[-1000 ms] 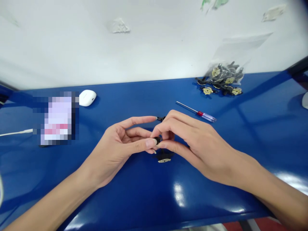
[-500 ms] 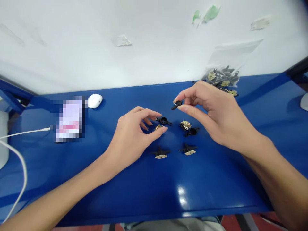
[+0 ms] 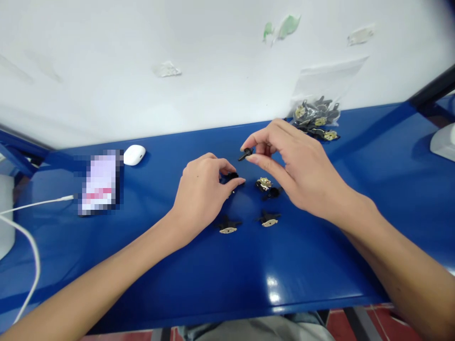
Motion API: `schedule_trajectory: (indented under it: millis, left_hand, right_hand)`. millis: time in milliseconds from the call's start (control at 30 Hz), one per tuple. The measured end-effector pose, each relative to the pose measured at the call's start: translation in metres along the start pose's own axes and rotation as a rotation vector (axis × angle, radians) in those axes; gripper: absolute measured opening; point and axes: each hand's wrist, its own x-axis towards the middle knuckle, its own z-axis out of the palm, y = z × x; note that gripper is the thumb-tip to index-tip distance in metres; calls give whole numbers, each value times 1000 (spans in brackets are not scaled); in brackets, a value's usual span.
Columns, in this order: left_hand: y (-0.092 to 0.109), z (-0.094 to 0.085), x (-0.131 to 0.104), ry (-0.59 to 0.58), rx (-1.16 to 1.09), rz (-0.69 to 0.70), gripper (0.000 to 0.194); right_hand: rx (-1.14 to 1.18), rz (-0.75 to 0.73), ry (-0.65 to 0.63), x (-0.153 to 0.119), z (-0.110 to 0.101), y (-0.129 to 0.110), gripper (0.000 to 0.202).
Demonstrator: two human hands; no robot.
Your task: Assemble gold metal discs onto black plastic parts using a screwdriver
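Pinched between the thumb and fingertips of my right hand is a small black part, held above the blue table. My left hand has its thumb and index finger around a black ring-shaped part on the table, partly hidden by the fingers. To the right lie a brass-coloured piece and a black ring part, side by side. Nearer the front edge stand two black parts with pale metal plates, one at left and one at right.
A clear bag of black and brass parts leans on the white wall, with more loose parts before it. On the left are a blurred phone, a white cable and a white case.
My left thumb and index finger have closed in around the black ring part. My right hand still pinches its black part. The whole view has shifted slightly.
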Motion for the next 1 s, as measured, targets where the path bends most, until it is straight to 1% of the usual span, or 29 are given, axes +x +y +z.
schedule_trajectory:
  millis: [133, 233, 267, 333, 400, 467, 533, 633, 767, 867, 1000]
  left_hand:
    - [0, 2, 7, 26, -34, 46, 9]
    - [-2, 1, 9, 82, -88, 61, 14]
    - [-3, 0, 9, 101, -151, 56, 15]
    - [-5, -4, 7, 118, -347, 25, 16]
    - [-6, -8, 1, 94, -572, -22, 18]
    - [-5, -13, -8, 59, -738, -69, 20]
    - [-4, -16, -18, 48, -853, -121, 21]
    - [-6, -17, -31, 73, -985, -200, 28]
    - [-13, -15, -41, 105, -1068, -253, 41]
    - [-18, -14, -44, 96, -1101, -296, 49]
    - [-21, -12, -48, 95, -1148, -330, 51]
  right_hand:
    - [9, -40, 75, 0, 2, 3, 17]
    - [-6, -75, 91, 0, 5, 8, 17]
    - [-14, -80, 85, 0, 6, 9, 17]
    - [-27, -87, 78, -1, 7, 8, 17]
    - [-30, -85, 79, -1, 8, 4, 17]
    - [-31, -85, 82, -1, 9, -1, 16]
    - [-33, -94, 79, -1, 11, -7, 16]
    - [-35, -123, 50, -1, 16, -13, 15]
    - [-78, -157, 11, -3, 26, -17, 15]
    - [-156, -193, 7, -5, 34, -18, 15]
    - [-217, -254, 42, -6, 43, -20, 16]
